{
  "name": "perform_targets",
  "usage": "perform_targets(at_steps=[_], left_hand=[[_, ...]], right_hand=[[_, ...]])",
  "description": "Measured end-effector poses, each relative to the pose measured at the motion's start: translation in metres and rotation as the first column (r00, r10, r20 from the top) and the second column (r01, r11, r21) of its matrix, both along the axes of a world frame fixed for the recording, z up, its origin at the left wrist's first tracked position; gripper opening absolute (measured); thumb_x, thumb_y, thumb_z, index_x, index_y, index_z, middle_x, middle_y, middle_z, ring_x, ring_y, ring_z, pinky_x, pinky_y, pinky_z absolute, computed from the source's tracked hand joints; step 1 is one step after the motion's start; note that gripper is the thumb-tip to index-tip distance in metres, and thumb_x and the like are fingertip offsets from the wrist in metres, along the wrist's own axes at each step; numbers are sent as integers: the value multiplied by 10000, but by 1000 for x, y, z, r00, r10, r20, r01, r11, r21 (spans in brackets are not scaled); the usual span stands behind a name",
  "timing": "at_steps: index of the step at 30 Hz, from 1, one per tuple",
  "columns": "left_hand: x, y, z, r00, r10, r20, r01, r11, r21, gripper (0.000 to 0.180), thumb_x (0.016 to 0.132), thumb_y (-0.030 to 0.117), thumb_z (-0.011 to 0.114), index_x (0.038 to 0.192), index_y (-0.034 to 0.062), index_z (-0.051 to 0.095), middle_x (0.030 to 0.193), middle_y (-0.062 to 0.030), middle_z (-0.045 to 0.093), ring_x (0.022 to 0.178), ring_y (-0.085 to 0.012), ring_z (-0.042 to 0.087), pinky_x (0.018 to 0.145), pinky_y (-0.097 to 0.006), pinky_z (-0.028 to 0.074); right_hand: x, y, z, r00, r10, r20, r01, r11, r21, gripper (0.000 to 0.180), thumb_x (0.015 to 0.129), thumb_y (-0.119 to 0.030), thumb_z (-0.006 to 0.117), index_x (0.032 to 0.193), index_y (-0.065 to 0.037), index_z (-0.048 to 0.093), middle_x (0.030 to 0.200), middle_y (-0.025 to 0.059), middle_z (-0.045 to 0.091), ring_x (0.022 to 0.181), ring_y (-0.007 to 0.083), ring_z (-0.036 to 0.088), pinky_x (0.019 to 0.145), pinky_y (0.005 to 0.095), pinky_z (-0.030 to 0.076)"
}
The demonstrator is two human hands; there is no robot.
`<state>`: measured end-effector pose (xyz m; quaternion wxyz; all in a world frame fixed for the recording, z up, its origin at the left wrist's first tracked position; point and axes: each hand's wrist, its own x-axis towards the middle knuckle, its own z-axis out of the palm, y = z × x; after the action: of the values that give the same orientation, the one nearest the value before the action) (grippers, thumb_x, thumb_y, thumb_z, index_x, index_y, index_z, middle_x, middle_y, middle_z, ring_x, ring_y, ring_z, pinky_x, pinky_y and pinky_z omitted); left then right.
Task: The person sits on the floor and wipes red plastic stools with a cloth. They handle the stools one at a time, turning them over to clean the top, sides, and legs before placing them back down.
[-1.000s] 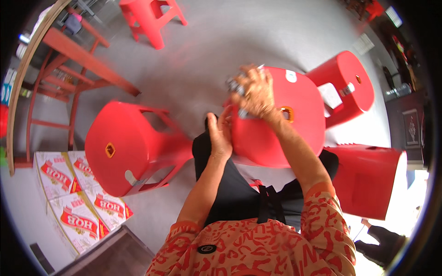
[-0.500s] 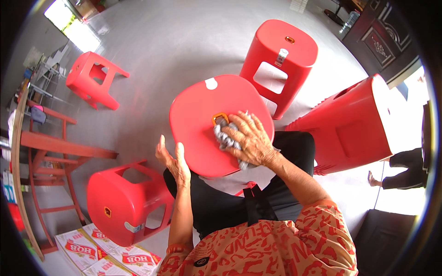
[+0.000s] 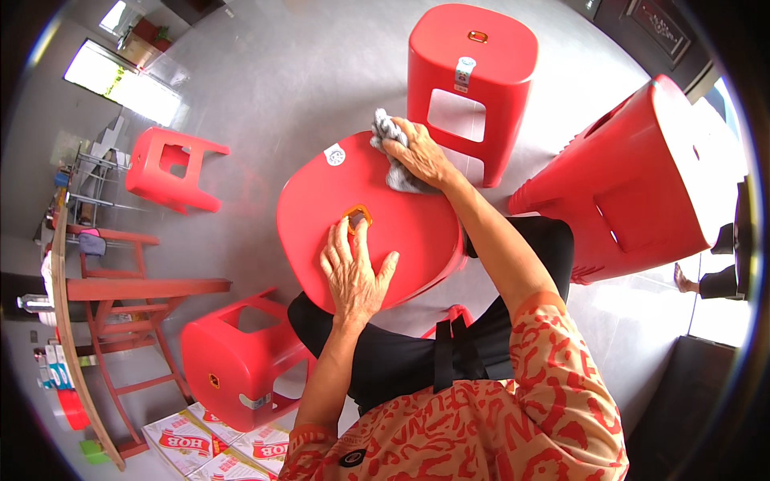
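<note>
A red plastic stool [image 3: 309,216] is in front of my knees, its seat facing up, with an orange-rimmed hole [image 3: 358,216] in the middle and a round white sticker near the far edge. My left hand [image 3: 354,276] lies on the seat with its fingers apart, the fingertips at the rim of that hole. At the far right edge of the seat, my right hand [image 3: 423,156] grips a crumpled grey cloth [image 3: 401,176]. Part of the cloth hangs below the hand, against the seat.
Another red stool [image 3: 473,44] stands upright just beyond. A stack of red stools [image 3: 618,188] leans at the right, with a person's legs [image 3: 718,280] behind it. Tipped stools lie at the left [image 3: 233,365] and far left [image 3: 172,168], near a wooden table [image 3: 144,289]. Printed cardboard [image 3: 188,441] covers the lower-left floor.
My right hand has moved with the cloth from the seat's middle to its far right edge. My left hand has come from the near left side onto the seat by the hole.
</note>
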<state>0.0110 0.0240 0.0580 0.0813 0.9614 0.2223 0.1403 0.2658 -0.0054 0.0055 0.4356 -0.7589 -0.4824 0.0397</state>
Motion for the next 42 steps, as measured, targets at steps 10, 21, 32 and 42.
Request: perform_targets(at_steps=[10, 21, 32, 42], left_hand=[[5, 0, 0, 989, -10, -148, 22, 996, 82, 738, 860, 371, 593, 1456, 62, 287, 1453, -216, 277, 1341, -377, 268, 1078, -522, 212], [3, -2, 1, 981, 11, -193, -1, 999, 52, 745, 854, 401, 585, 1447, 48, 303, 1446, -213, 273, 1338, -386, 259, 1089, -530, 198], [2, 0, 1, 984, 4, -176, 5, 999, 54, 736, 854, 401, 587, 1437, 45, 313, 1446, -202, 274, 1332, -376, 262, 1089, -521, 202], [5, 1, 2, 985, -32, -172, 40, 998, 42, 747, 859, 422, 575, 1443, 46, 301, 1448, -228, 259, 1330, -389, 257, 1074, -539, 199]], right_hand=[[-126, -114, 10, 875, -160, -456, 305, 915, 265, 590, 863, -368, 602, 1383, -153, 426, 1464, 247, 255, 1339, 436, 297, 1085, 489, 289], [-134, -99, -189, 219, -318, -922, 847, 531, 18, 501, 897, -420, 553, 1202, -23, 541, 1141, 165, 609, 1026, 307, 585, 912, 383, 426], [-129, -101, -101, 140, -28, -990, 775, 625, 92, 555, 943, -371, 515, 1329, 20, 436, 1258, 132, 517, 1183, 239, 480, 1027, 346, 346], [-85, -97, -25, 480, 0, -877, 371, 906, 203, 599, 966, -439, 437, 1390, -18, 386, 1400, 184, 417, 1286, 275, 423, 1065, 354, 316]])
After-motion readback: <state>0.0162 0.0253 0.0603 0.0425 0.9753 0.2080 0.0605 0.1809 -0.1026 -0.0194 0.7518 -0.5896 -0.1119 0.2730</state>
